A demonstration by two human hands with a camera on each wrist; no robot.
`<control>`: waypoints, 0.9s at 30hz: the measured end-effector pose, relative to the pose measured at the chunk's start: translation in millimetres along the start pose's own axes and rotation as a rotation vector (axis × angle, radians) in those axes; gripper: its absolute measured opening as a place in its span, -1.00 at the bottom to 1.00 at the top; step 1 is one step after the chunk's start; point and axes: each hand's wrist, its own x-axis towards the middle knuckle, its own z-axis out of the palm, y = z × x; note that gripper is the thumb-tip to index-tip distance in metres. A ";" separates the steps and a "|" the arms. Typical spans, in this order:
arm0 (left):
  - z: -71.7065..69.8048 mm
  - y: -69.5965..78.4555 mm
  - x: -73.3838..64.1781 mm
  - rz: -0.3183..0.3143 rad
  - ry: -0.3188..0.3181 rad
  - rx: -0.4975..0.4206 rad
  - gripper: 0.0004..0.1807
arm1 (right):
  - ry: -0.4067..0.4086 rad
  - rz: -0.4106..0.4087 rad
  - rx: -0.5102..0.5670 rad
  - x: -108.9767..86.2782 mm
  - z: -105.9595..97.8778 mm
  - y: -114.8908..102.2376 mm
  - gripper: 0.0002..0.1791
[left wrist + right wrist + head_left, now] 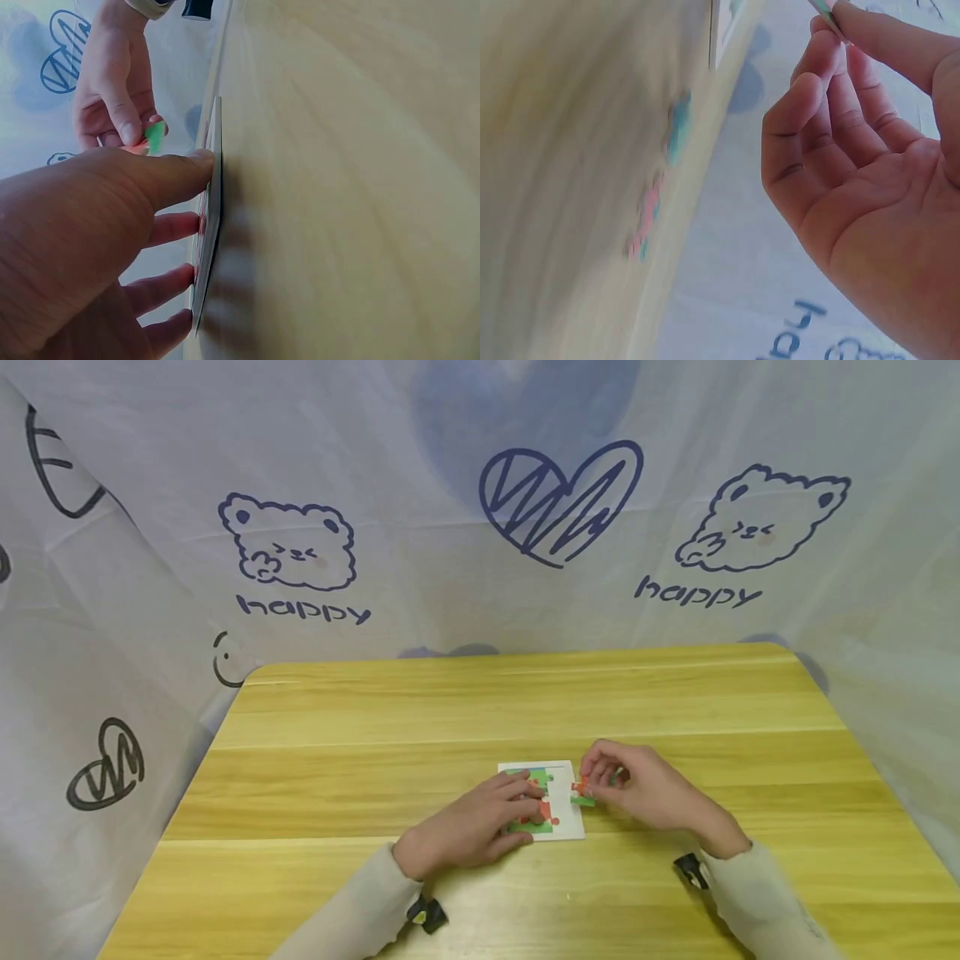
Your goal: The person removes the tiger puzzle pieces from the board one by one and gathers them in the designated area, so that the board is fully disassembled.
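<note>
A white puzzle board [566, 822] lies on the table, with joined green and red jigsaw pieces [542, 828] on its left part. The left hand [487, 818] rests over these pieces; its extended fingertips press on them and its thumb [180, 176] touches the board near its front edge. Just off the board's right side, the right hand [637, 781] pinches a red and green jigsaw piece [581, 798] between thumb and fingers. That piece is raised above the table in the left wrist view. The left hand's fingers partly hide the joined pieces.
Loose puzzle pieces lie on the table in the right wrist view: a green one [679, 127] and a pink and green one [646, 217]. The right hand mostly covers that area from the head view. A white patterned cloth [427, 568] hangs behind the wooden table [375, 710].
</note>
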 end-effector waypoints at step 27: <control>3.6 -2.4 -0.2 -0.018 -0.008 0.000 -0.77 | 0.204 0.200 -0.145 -32.5 -65.7 74.0 -0.84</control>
